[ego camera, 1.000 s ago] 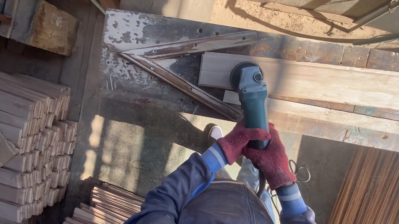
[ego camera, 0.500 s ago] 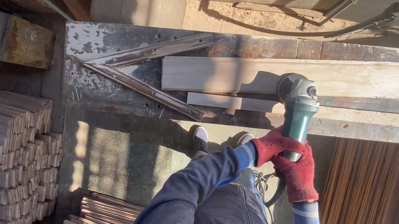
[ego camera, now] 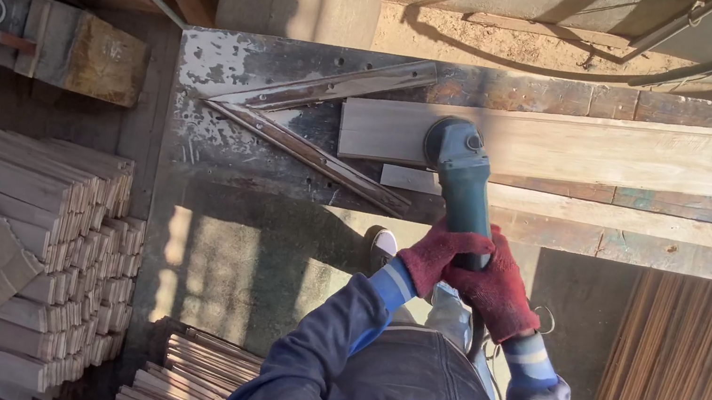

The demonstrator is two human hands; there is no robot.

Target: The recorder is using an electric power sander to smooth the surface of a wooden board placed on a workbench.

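Hands: two, left hand (ego camera: 438, 254) and right hand (ego camera: 497, 292), in red knitted gloves, both gripping one green angle grinder (ego camera: 461, 184).
Planks: one pale wooden plank (ego camera: 592, 150) lying under the grinder's head; one narrower wooden strip (ego camera: 601, 213) lying nearer.

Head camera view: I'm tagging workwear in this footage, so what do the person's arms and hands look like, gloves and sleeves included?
Both hands wear dark red knitted gloves, left hand and right hand. The cuffs are blue with a pale stripe. Both arms are in loose, dusty navy-blue work-jacket sleeves, creased at the elbows. No bare parts, markings or cables show on the arms themselves.
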